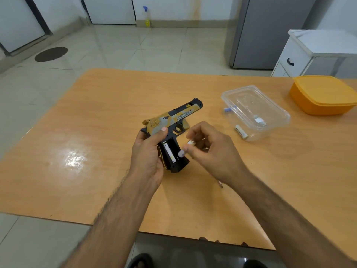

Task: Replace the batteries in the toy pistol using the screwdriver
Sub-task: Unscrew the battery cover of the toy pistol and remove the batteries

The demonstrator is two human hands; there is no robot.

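Pistol (172, 120) mid-table (96, 113), edges well apart

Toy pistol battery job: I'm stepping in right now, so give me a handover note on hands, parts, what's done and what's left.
Left hand grips the toy pistol, with its battery compartment open towards the camera.
Right hand pinches a loose battery beside the grip.
One battery sits in the compartment.
Another battery lies on the table by the clear container.
Done: cover off, one cell seated.
Left: seat the held cell, refit the cover.
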